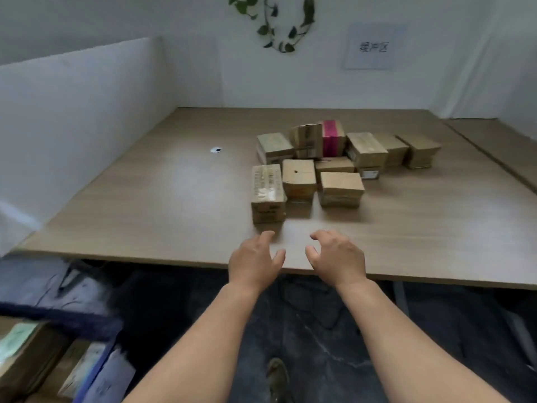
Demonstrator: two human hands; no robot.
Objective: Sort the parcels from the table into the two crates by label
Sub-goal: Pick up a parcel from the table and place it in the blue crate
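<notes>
1. Step in hand, as I read it: reaching for a parcel; both hands are out over the near edge of the table (145, 199), neither holding anything.
2. Left hand (253, 260): fingers spread and loosely bent, nothing in it; it hovers just short of the nearest box (267, 193), on the near side of it, not touching.
3. Right hand (338, 257): same state, fingers relaxed and curved, nothing gripped; it sits right of the left hand, near side of the pile, apart from every box.
4. The pile of parcels (343, 161) lies on the table beyond the nearest box and to its right; approx a dozen brown cardboard boxes packed close, some touching; one w/ a pink band (330, 138) stands at the far side.
5. A blue crate (96, 370) shows at the lower left, below table level, well apart from the nearest box, w/ boxes already in it (the second crate is not in view).
6. Sorting looks well short of done; most parcels are on the table.
7. Next move prob calls for both hands to close on the nearest box from its two sides, then lift; its label is too blurred to read, so which crate it belongs in I cannot tell.
</notes>
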